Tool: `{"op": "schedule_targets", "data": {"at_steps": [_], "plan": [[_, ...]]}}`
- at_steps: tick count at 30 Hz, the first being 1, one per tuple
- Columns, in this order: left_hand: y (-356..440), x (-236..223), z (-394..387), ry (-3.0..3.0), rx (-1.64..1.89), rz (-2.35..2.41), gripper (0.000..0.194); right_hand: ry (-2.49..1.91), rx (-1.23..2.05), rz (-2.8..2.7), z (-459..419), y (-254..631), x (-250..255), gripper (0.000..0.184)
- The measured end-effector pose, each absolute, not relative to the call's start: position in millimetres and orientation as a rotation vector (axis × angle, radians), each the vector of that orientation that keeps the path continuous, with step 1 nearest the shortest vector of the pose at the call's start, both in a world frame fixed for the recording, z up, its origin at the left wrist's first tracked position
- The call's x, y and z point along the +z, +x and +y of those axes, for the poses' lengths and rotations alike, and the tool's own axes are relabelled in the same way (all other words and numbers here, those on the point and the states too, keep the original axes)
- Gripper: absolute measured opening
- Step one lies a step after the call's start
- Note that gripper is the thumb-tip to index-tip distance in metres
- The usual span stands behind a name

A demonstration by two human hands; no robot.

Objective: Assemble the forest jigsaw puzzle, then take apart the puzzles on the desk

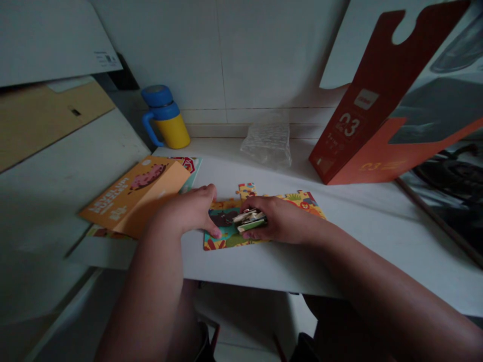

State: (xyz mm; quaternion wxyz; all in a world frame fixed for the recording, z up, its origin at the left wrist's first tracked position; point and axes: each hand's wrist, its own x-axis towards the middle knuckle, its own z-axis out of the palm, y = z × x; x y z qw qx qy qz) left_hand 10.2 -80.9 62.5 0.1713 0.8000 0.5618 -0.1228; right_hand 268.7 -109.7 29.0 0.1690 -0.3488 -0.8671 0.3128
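Observation:
A partly assembled jigsaw puzzle (222,241) with animal pictures lies flat on the white counter. My left hand (196,211) is at the puzzle's left side, thumb and fingers apart, the thumb tip at the picture's edge. Above the puzzle's middle, my right hand (273,217) grips a small stack of puzzle pieces (251,221), their edges facing left. That hand hides part of the picture beneath it. One joined piece (247,189) sticks up from the puzzle's far edge.
An orange puzzle box (139,193) rests on printed sheets at the left. Behind it stands a blue and yellow mug (171,125). Crumpled clear plastic (268,141) lies by the wall. A tall red-orange box (339,141) stands right, beside a dark stove (449,186).

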Motion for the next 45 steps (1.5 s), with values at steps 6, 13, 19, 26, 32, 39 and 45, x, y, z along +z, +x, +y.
{"op": "schedule_targets", "data": {"at_steps": [6,13,19,26,32,39,45], "plan": [[7,60,-81,2.228,-0.308,1.581,0.08,-1.047,0.885,-2.435,-109,267,28,0.049],[3,62,-78,2.285,-0.104,1.373,0.033,-1.106,0.82,-2.431,-110,265,30,0.048],[6,66,-80,2.276,0.03,1.341,0.022,-1.147,0.839,-2.419,-110,265,29,0.052],[13,65,-82,2.263,0.063,1.279,0.023,-1.155,0.848,-2.438,-106,270,29,0.055],[8,67,-81,2.282,0.116,1.268,0.022,-1.131,0.885,-2.392,-105,272,29,0.054],[9,71,-81,2.114,0.271,1.321,0.023,-0.909,1.01,-2.159,-103,272,30,0.052],[18,73,-88,2.159,0.311,1.095,0.019,-0.971,1.315,-1.892,-107,269,33,0.05]]}}
